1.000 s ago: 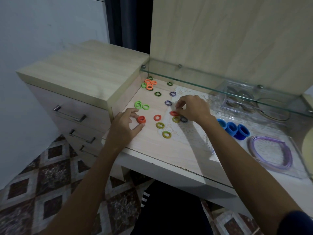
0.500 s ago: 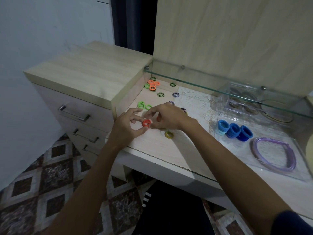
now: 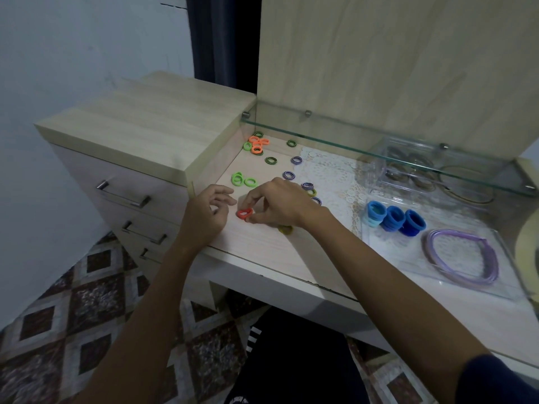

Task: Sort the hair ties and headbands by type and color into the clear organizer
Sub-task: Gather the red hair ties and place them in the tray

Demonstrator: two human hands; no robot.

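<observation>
While the right hand (image 3: 280, 204) now pinches the red hair ties (image 3: 244, 213), the left hand (image 3: 204, 211) has let go, fingers loosely curled.

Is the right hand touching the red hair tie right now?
Touching. The head view shows the right hand pinching the red hair tie between thumb and fingertips, just above the desk. The left hand sits beside it, apart.

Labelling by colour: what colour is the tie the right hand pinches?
Red hair tie, clearest in the head view.
</observation>
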